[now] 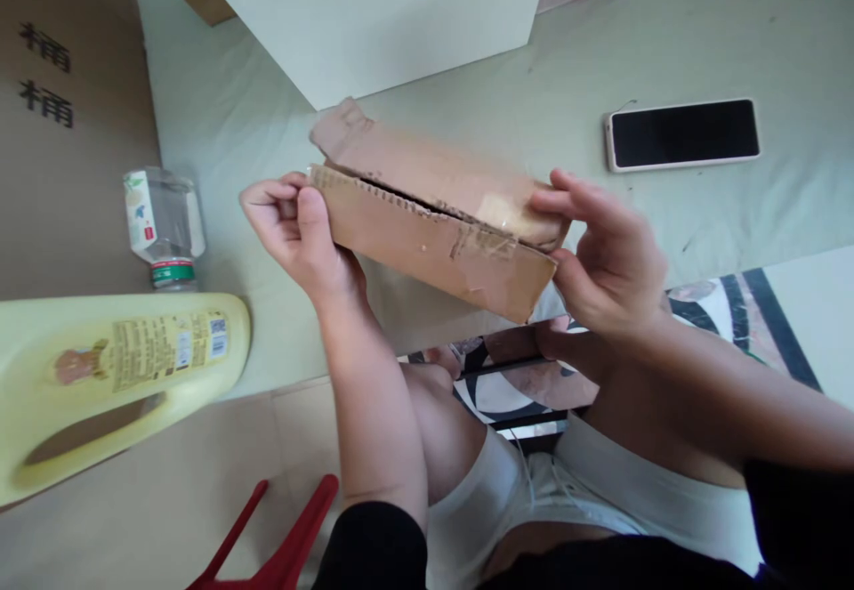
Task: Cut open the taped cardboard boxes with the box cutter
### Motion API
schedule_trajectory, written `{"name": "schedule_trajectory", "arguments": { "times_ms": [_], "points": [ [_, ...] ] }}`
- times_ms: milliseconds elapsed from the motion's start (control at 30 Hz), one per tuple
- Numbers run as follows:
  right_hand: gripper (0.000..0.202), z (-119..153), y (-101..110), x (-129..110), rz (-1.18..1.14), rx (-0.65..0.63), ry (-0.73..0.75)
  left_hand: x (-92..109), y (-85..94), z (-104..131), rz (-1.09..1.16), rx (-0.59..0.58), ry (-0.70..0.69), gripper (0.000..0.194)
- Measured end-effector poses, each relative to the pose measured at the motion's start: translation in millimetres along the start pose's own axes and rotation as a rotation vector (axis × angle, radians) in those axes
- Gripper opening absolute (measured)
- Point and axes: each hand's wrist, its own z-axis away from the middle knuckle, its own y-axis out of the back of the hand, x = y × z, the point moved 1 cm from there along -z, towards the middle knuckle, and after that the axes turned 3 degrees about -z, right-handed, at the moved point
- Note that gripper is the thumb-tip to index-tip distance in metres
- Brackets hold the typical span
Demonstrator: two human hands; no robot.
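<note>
A small brown cardboard box (427,256) is held up in front of me, tilted down to the right. Its torn top flaps do not meet fully, and a dark gap runs between them. Bits of clear tape stick to its right part. My left hand (294,225) grips the left end, thumb on the near face and fingers curled behind. At the right end, my right hand (610,261) has its thumb against the lower corner and its fingertips on the upper flap; it is slightly blurred. The inside of the box cannot be seen.
A black-screened phone (686,134) lies on the pale green cloth (707,216) at right. On the left are a clear plastic bottle (174,216), a large yellow jug (133,350) and a big carton (80,181). A white panel (400,20) stands behind; a red stool (286,537) is below.
</note>
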Motion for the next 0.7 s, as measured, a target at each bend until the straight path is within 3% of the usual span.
{"name": "schedule_trajectory", "arguments": {
  "times_ms": [100, 167, 567, 700],
  "points": [
    [0.031, -3.4, 3.5, -4.8, 0.072, -0.086, 0.021, -0.1, -0.6, -1.2, -0.063, 0.023, -0.005, 0.023],
    [0.027, -6.1, 4.0, -6.2, 0.064, -0.089, 0.047, -1.3, 0.1, -1.6, -0.122, 0.025, -0.009, 0.021],
    [0.041, -1.4, -0.3, 5.4, -0.032, -0.095, 0.105, -4.1, 3.3, 1.7, -0.114, -0.094, -0.033, 0.016],
    [0.043, -0.1, -0.2, 5.7, -0.014, -0.128, 0.087, -15.7, 14.7, -8.2, -0.123, -0.192, -0.191, 0.013]
  ]
}}
